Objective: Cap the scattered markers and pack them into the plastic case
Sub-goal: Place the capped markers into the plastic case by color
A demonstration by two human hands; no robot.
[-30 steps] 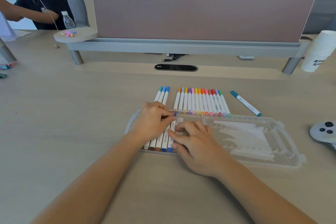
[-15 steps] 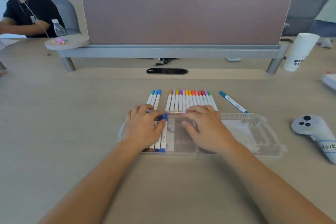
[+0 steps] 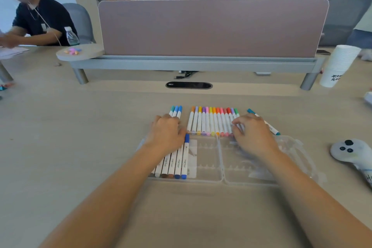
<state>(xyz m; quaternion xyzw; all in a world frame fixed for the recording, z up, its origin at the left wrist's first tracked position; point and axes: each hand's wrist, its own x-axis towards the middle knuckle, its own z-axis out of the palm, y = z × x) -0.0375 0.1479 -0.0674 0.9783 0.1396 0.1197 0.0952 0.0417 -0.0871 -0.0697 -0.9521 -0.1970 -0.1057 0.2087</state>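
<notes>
Well, the plastic case (image 3: 209, 159) holds capped markers (image 3: 178, 162) at its left end

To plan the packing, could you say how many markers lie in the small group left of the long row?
3, abreast behind the case: teal marker, light-blue marker, blue marker. The left hand covers their lower ends; none seems hidden.

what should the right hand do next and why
Probably pinch one marker from the right end of the marker row, where fingers of the right hand curl, and lay it in the case beside the blue marker: the slots there are bare.
</notes>
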